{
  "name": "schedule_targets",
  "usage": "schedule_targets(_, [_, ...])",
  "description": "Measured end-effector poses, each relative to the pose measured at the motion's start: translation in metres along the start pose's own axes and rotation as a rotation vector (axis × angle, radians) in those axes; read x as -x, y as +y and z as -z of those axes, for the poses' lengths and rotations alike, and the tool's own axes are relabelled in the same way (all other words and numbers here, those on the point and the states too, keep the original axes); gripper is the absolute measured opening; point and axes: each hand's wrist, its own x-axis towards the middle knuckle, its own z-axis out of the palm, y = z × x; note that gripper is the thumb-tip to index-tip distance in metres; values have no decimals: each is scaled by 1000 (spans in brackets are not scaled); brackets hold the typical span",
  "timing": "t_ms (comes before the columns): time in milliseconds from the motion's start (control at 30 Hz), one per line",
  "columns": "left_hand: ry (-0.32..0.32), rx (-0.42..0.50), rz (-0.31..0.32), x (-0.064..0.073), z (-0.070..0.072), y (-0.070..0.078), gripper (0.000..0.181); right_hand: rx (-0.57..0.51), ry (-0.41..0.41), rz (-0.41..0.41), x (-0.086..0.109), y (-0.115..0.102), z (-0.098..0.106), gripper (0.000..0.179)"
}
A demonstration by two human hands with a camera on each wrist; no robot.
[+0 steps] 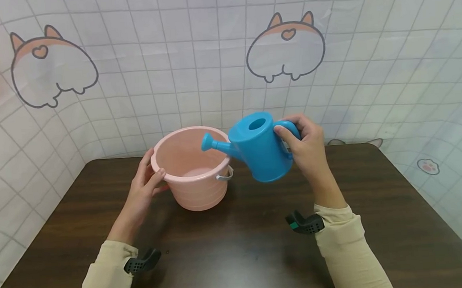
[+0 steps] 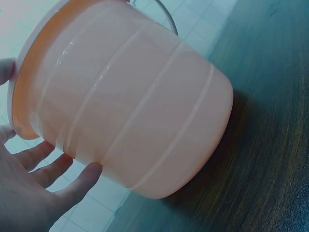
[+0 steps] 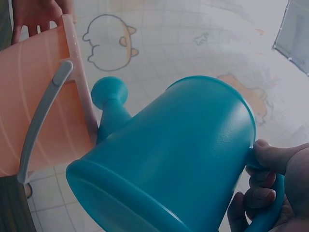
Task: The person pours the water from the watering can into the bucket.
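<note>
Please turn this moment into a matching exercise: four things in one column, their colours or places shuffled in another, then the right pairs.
Things:
1. watering can
2. bucket
3. left hand
4. table

Descriptions:
A. dark brown
B. touching the bucket's rim
C. pink, with a grey handle
D. blue, held in the right hand

Pairs: 1-D, 2-C, 3-B, 4-A

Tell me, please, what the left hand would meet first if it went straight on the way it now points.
Most likely the pink bucket: the left hand is touching its side, so no free way shows between them.
</note>
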Motion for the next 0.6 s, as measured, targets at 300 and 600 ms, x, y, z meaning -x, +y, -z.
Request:
schedule_targets(300, [-2,-12,5,0,-2,1,61,-25,-4,-14,1,-2,2,26])
schedule_targets(600, [2,-20,8,1,-1,1,61,-56,-1,10,1,0,-1,25])
